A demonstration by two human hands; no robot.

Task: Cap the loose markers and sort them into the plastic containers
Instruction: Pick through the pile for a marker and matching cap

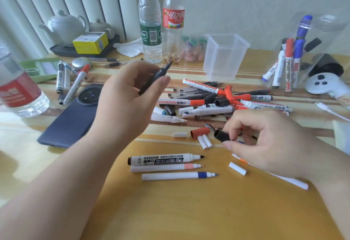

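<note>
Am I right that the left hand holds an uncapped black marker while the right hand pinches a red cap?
Not quite: in the head view the right hand pinches a black cap, not a red one; the red cap lies on the table. The left hand does hold the uncapped black marker.

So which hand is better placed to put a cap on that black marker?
Probably the right. The right hand pinches a black cap, while the left hand grips the uncapped black marker, its tip raised and free, so the right need only bring the cap up.
</note>
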